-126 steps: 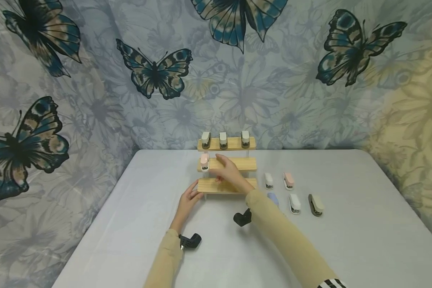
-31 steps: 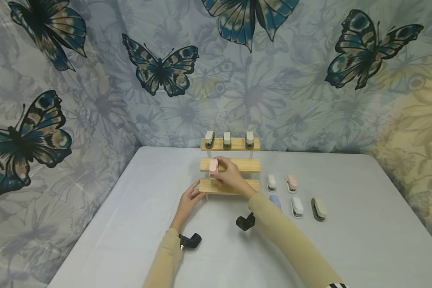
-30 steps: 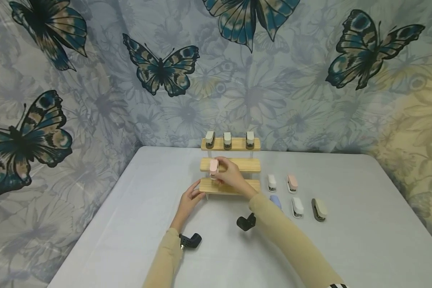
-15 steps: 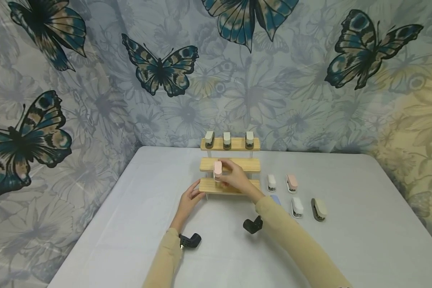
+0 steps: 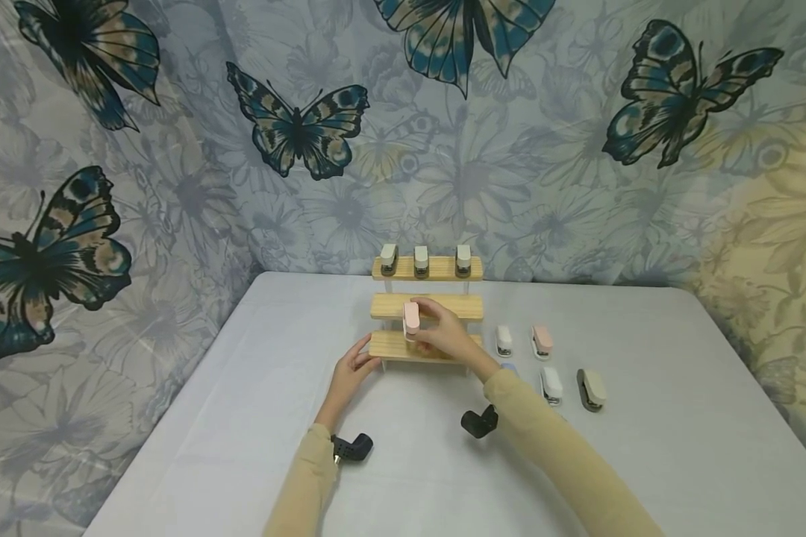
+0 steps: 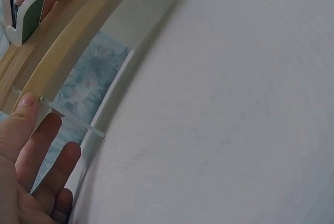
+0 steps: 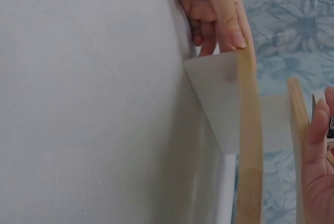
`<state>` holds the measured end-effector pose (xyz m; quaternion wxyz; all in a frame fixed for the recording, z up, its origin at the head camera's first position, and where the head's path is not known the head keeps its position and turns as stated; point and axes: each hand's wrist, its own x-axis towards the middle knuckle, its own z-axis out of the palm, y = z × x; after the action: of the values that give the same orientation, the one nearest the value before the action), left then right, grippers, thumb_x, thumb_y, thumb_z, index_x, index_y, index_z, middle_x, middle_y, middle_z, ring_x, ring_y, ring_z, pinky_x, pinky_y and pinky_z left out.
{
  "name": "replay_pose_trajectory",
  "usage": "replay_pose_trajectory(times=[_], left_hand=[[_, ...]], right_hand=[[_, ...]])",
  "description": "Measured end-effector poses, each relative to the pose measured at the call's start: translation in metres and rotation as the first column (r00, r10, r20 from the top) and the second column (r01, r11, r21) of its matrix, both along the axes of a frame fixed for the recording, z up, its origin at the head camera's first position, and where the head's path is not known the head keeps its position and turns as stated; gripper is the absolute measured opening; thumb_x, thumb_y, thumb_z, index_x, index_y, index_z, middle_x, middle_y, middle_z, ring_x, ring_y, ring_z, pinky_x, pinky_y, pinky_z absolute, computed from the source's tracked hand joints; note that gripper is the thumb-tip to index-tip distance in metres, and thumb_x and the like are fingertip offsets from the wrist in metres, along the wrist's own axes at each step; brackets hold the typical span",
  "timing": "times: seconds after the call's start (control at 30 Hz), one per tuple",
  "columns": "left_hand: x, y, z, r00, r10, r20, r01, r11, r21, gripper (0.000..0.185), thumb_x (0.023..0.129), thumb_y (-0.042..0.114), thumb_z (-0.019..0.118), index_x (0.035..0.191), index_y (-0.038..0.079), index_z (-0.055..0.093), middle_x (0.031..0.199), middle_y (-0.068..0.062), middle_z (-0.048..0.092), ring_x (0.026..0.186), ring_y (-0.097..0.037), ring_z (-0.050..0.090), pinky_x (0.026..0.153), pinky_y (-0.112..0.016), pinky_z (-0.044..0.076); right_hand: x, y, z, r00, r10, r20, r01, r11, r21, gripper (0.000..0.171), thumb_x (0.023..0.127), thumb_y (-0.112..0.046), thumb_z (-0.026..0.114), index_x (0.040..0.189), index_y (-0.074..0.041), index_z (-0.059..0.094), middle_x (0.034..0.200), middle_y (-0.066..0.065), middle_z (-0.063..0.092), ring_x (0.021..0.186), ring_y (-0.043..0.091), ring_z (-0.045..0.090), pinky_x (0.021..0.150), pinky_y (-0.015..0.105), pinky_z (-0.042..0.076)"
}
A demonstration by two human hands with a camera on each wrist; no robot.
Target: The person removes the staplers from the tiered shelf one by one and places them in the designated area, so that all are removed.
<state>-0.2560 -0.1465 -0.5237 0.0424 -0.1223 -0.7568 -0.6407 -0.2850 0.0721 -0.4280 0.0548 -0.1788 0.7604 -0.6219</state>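
A pink and white mini stapler (image 5: 411,319) is pinched between the thumb and fingers of my right hand (image 5: 451,337), in front of the middle shelf of a three-tier wooden rack (image 5: 460,306). The left wrist view shows that stapler's pale body (image 6: 25,23) with fingers around it. My left hand (image 5: 348,379) grips the left end of the lowest shelf. In the left wrist view its thumb (image 6: 27,110) lies on the board edge and its other fingers are below, near a clear leg (image 6: 73,115). Three cream-topped staplers (image 5: 421,261) stand along the top shelf.
Right of the rack on the white table (image 5: 403,477) lie a small white stapler (image 5: 504,340), a pink stapler (image 5: 541,341), a larger white stapler (image 5: 551,385) and a cream-and-grey stapler (image 5: 592,389). A blue item (image 5: 509,367) is mostly hidden by my right sleeve.
The pink stapler stood at the middle shelf's left end with my right hand beside it. My right hand has since gripped it and moved it rightward. My left hand has stayed at the rack.
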Motion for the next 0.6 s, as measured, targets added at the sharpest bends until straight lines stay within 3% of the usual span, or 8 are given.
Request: replay_pose_trajectory(times=[0.2,0.33,0.6], left_hand=[[0.007,0.003,0.013,0.999,-0.030,0.022,0.029,0.999,0.045,0.058,0.085,0.011,0.062,0.135,0.000,0.036,0.104,-0.018,0.061,0.099,-0.025,0.057,0.087,-0.035,0.043],[0.014,0.005,0.024,1.000,-0.027,0.003,0.027,1.000,0.011,0.056,0.086,0.009,0.061,0.134,-0.004,0.035,0.105,-0.020,0.061,0.099,-0.024,0.057,0.085,-0.033,0.044],[0.016,0.003,0.028,0.999,-0.038,-0.007,0.038,0.999,-0.003,0.056,0.087,0.009,0.060,0.135,-0.003,0.034,0.106,-0.020,0.060,0.100,-0.025,0.057,0.086,-0.034,0.043]], right_hand=[[0.000,0.003,0.000,1.000,-0.016,-0.005,0.016,1.000,0.022,0.066,0.073,-0.002,0.073,0.132,-0.004,0.041,0.127,0.020,0.045,0.054,0.021,0.058,0.049,0.031,0.050],[0.001,0.002,-0.001,0.999,-0.017,-0.027,0.018,0.999,0.029,0.065,0.073,-0.002,0.073,0.131,-0.005,0.042,0.125,0.019,0.047,0.052,0.019,0.057,0.049,0.032,0.050],[0.002,0.003,-0.002,1.000,-0.024,-0.011,0.024,0.999,0.042,0.065,0.074,-0.001,0.072,0.131,-0.006,0.043,0.127,0.018,0.047,0.051,0.019,0.057,0.048,0.032,0.050]])
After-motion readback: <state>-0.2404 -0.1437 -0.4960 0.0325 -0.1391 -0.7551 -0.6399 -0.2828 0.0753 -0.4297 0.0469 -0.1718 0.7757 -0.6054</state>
